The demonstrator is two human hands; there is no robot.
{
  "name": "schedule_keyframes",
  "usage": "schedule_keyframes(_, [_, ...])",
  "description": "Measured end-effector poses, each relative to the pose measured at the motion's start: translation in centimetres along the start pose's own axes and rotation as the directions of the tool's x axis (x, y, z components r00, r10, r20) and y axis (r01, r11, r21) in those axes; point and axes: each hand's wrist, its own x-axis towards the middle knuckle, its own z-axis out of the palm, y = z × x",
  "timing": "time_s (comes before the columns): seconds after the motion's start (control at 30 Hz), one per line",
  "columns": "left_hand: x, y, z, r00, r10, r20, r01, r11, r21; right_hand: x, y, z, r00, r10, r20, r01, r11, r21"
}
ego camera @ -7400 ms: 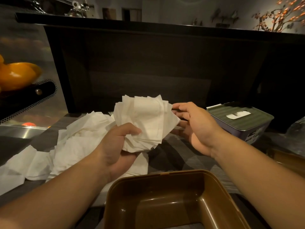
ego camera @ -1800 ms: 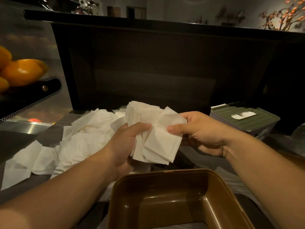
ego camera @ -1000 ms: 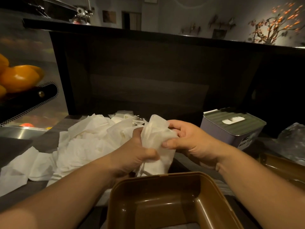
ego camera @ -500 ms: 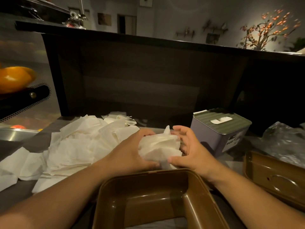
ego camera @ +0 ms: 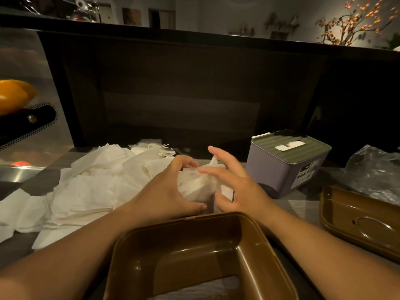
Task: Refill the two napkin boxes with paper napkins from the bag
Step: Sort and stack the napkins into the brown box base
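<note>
Just behind the brown box, left hand cups a napkin wad while right hand, fingers spread, steadies it — squaring the wad flat before lowering it should let it seat level inside.

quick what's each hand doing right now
Left hand: gripping the crumpled white paper napkin bundle.
Right hand: open, straight fingers against the same bundle.

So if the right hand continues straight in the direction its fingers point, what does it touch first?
The right hand points up-left across the napkin bundle. Beyond that, probably the loose napkin pile, though depth is unclear.
</note>
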Motion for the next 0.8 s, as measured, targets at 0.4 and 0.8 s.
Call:
schedule_keyframes(0.4, [-0.3, -0.2, -0.5, 0.996, 0.082, -0.023, -0.082, 0.996, -0.037, -1.1, -0.7, -1.0, 0.965, 0.256, -0.054, -0.232, 0.933, 0.276])
schedule_keyframes(0.8, [-0.1, -0.6, -0.3, 0.985, 0.069, -0.158, -0.073, 0.997, -0.019, -0.5, -1.2, -1.1, 0.932, 0.353, 0.077, -0.344, 0.803, 0.487])
